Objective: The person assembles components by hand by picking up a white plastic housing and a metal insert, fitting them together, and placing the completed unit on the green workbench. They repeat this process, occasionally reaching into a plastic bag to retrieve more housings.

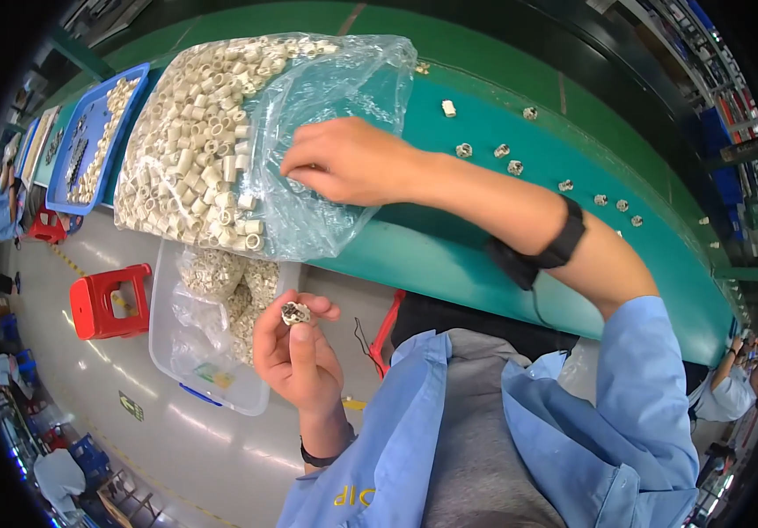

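Note:
My left hand [298, 365] is raised in front of the bench, its thumb and fingers pinching a small white round part with a dark centre [295, 313]. Above the loose side of a clear plastic bag [322, 97] is my right hand [348, 160], with its fingers bent together. Whatever those fingers may hold is hidden. Many cream-coloured plastic collars [194, 145], short and ring-shaped, fill the bag's left side. The bag lies on the green bench surface, just left of my right hand.
Several small white-and-dark parts [515, 167] lie scattered along the green bench [449, 238] to the right. A blue tray [88, 141] with more pieces stands at the left. Below the bag is a clear bin [168, 352] with filled bags; a red stool [102, 304] stands beside it.

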A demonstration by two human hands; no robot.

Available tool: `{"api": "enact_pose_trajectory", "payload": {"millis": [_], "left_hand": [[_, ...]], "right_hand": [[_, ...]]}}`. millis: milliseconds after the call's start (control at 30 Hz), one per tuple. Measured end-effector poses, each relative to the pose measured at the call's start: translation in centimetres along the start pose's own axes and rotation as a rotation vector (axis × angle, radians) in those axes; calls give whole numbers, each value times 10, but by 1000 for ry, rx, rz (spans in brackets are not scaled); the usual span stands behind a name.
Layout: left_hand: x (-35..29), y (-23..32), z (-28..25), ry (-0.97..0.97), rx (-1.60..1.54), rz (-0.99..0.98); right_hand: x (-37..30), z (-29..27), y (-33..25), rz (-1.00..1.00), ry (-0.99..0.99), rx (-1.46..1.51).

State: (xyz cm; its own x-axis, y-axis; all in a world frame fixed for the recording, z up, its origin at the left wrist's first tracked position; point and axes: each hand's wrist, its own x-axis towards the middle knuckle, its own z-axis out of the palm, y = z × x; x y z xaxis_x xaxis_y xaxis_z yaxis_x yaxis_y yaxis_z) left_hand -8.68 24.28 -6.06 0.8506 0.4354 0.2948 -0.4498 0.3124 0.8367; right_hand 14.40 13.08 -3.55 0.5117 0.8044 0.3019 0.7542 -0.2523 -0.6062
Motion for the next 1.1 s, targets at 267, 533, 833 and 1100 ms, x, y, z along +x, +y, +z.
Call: {"api": "enact_pose_trajectory", "payload": {"millis": [267,533,833,1100], "left_hand": [[5,-8,66,-154,-125,-212],[-11,-16,148,-338,-30,-281],[-20,-25,193,-505,-151,-555],[-15,-30,199,-577,-365,-855]], "right_hand": [[-113,-69,-69,309,208,1007],[-202,-116,-74,267,375,985],[-272,-133,-62,17,548,901],[-295,-150,-56,-318,561,312]]}}
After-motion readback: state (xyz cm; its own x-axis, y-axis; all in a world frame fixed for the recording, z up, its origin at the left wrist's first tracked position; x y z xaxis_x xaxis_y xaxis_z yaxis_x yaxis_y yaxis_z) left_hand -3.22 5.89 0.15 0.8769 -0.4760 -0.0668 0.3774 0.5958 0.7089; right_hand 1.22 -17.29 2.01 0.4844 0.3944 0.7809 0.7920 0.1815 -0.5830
